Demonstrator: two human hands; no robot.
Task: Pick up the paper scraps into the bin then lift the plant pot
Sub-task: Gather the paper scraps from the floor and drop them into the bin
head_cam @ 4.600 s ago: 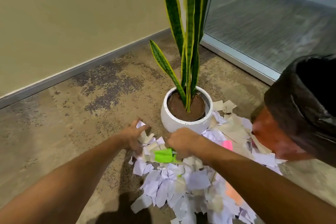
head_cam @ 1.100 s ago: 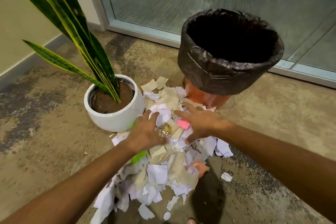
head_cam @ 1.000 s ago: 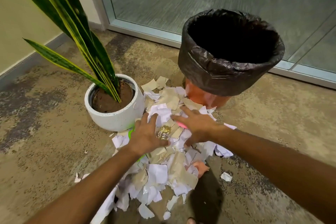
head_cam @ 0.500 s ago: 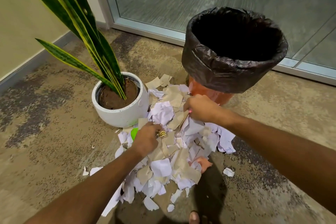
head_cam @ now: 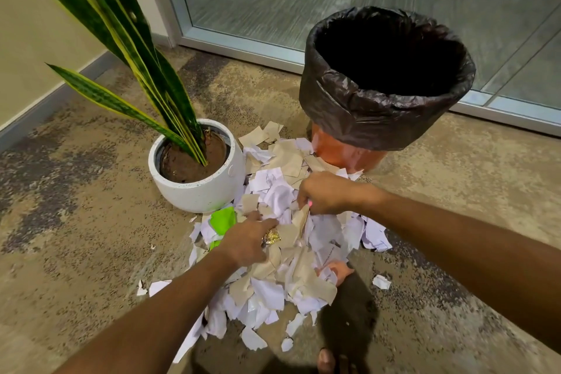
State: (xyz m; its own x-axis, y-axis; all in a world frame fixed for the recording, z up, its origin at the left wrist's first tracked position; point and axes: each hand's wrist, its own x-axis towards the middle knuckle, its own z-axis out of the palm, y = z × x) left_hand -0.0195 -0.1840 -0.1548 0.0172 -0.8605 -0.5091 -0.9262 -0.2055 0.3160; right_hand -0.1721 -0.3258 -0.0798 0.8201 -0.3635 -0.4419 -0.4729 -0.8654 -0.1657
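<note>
A heap of torn white, beige and green paper scraps (head_cam: 273, 279) lies on the floor between a white plant pot (head_cam: 200, 191) and an orange bin with a black liner (head_cam: 382, 118). My right hand (head_cam: 326, 193) is raised a little over the heap near the bin's foot, its fingers curled round a bunch of scraps, a pink bit showing. My left hand (head_cam: 247, 241) lies on the heap just in front of the pot, fingers reaching into the scraps beside a gold foil piece (head_cam: 271, 237); its grip is hidden.
The pot holds a tall snake plant (head_cam: 127, 48) that leans toward the upper left. A glass wall with a metal frame (head_cam: 243, 45) runs behind the bin. A beige wall stands at left. My toes (head_cam: 329, 360) show at the bottom edge.
My right hand closed on scraps and lifted them off the heap toward the bin. My left hand stayed on the heap by the pot and reached a little forward.
</note>
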